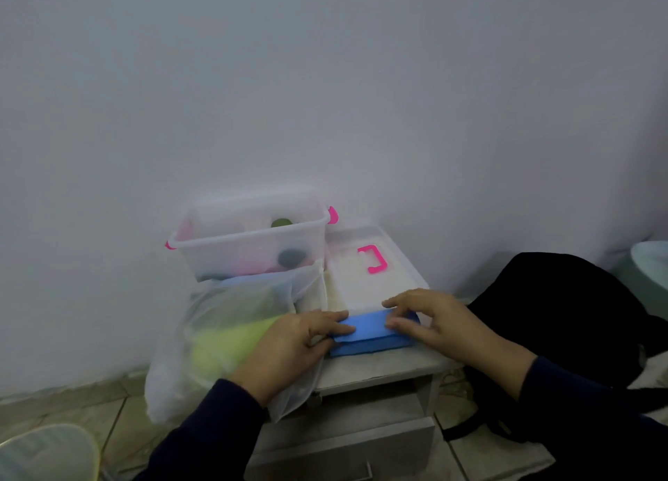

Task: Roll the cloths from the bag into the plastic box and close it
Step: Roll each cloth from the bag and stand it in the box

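The left hand (289, 350) pinches the cloth (372, 334) at its 9 o'clock end, the right hand (441, 321) at 2 o'clock (box (249, 242) at 11 o'clock, bag (224, 336) at 9).

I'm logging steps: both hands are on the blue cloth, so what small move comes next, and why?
Probably roll the blue cloth onward: left hand and right hand pinch its folded edge, and the plastic box stands open.

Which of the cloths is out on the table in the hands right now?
The blue cloth, held by the left hand and right hand. The yellow-green cloth lies inside the bag; the rest sit in the plastic box.
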